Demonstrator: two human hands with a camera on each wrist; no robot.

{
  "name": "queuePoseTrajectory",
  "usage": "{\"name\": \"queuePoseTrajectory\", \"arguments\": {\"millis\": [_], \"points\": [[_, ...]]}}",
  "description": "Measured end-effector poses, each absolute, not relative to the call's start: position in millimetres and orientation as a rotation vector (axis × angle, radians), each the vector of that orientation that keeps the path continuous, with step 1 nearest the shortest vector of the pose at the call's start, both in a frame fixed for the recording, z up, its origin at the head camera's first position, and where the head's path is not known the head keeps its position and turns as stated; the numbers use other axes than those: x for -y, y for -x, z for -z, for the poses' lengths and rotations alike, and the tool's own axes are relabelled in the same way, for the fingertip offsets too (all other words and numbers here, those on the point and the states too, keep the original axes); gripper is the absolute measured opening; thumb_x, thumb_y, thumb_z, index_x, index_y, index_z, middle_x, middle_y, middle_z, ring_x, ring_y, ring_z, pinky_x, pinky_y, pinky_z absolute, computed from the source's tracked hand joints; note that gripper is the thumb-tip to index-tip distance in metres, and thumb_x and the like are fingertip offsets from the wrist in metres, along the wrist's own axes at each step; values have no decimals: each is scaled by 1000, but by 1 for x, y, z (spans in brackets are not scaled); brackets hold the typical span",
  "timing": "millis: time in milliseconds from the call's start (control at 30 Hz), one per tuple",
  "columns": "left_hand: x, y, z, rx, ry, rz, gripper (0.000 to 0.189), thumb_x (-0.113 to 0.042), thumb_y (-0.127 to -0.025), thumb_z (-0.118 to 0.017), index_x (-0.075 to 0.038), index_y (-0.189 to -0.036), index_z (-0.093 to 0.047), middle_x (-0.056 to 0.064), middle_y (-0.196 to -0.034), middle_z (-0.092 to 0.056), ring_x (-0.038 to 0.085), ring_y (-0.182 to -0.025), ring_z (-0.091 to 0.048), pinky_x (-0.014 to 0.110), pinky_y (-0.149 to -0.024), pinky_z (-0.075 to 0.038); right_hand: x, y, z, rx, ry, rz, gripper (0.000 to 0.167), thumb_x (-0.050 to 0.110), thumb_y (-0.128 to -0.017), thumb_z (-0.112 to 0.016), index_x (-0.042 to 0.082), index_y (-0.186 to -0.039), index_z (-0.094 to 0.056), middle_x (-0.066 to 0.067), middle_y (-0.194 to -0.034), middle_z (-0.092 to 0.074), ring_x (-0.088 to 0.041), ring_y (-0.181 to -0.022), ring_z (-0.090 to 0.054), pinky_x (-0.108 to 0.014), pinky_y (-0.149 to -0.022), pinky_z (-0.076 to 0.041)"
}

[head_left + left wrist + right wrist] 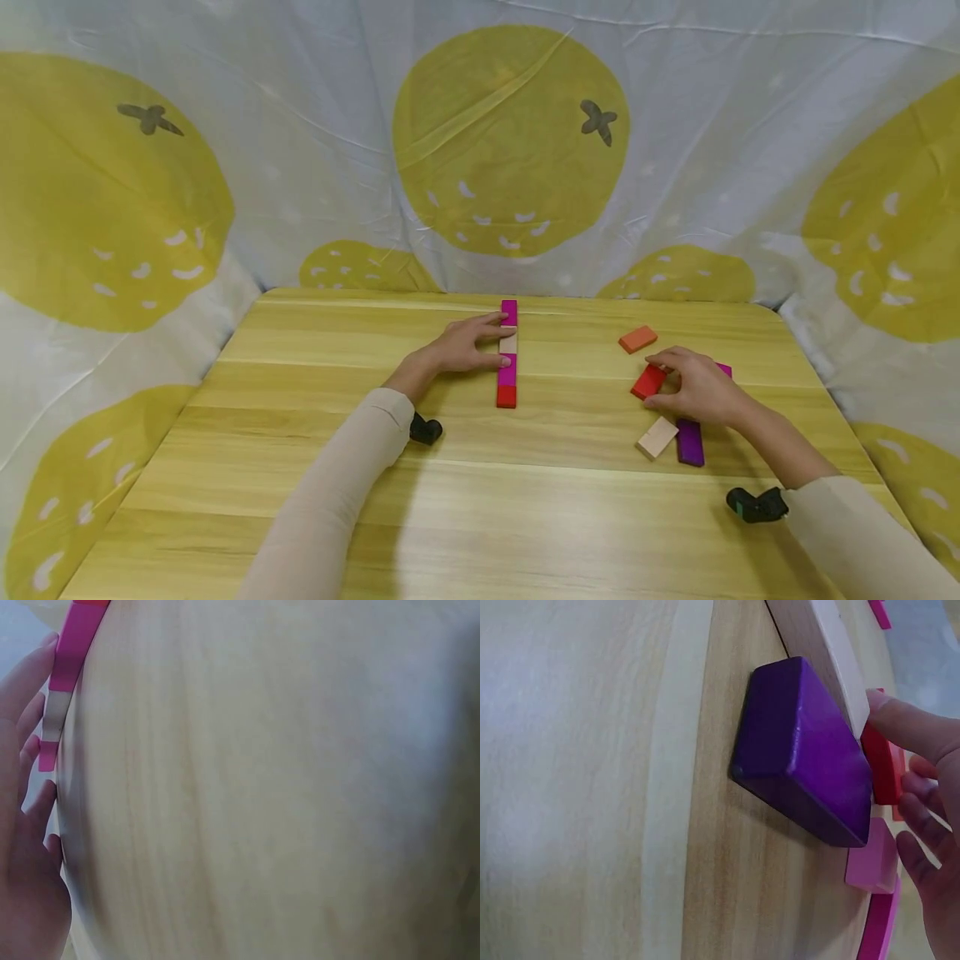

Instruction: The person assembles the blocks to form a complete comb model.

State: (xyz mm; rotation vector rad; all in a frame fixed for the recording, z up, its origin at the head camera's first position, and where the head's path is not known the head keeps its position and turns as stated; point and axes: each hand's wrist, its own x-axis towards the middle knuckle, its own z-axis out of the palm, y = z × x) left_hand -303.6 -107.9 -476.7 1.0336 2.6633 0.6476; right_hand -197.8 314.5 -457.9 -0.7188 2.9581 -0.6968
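The right hand [701, 387] is curled, thumb at the near edge and index finger at the far edge of a bright red, flat rectangular block [648, 382], apparently painted wood, and seems to pinch it at bench height. The left hand [467, 344] is loosely spread, gripping nothing; its thumb and fingertips rest along a straight end-to-end row: a red block [506, 397] nearest the person, a magenta block [507, 372], a pale bare-wood block [508, 344] and another magenta block [509, 308] at the far end.

The pinched red block should be light, stiff and hard to damage; its smooth faces might slide a little, so opposite edges near the middle look the best hold. The row's pieces would probably shift under a nudge.

Around the right hand lie an orange rectangular block [637, 339] beyond the red one, a pale wooden block [657, 438] and a deep purple block [810, 757] nearer the person, plus a pink block [873, 855] and a magenta piece [877, 924]. All lie on the wood-grain bench [570, 508], before a lemon-yellow-patterned cloth [315, 150].
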Motion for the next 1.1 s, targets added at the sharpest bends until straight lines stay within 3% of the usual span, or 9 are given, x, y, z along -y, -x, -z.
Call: {"name": "queuePoseTrajectory", "arguments": {"millis": [333, 933, 1100], "points": [[109, 305, 478, -2654, -1031, -642, 66, -51, -97, -66, -23, -155, -52, 3, -168, -28, 28, -153, -25, 58, -118, -22, -313, 199, 456, -2953, 674, 579, 71, 35, -84, -88, -10, -132, -63, -28, -124, -64, -44, -112, -61, -59, -93, -51], [109, 305, 479, -2656, -1035, -655, 66, -51, -96, -67, -23, -155, -52, 3, -168, -28, 28, -153, -24, 58, -118, -22, -270, 198, 446, -2861, 813, 735, 66, 22, -82, -86, -4, -137, -61, -29, -141, -52, -46, -123, -56, -62, -97, -48], [109, 305, 478, -2655, -1026, -649, 67, -52, -96, -68, -24, -155, -52, 3, -169, -27, 28, -153, -24, 58, -118, -21, -251, 196, 446, -2857, 891, 773, 64, 21, -81, -86, -3, -135, -64, -23, -134, -57, -45, -123, -56, -62, -100, -46]]}}
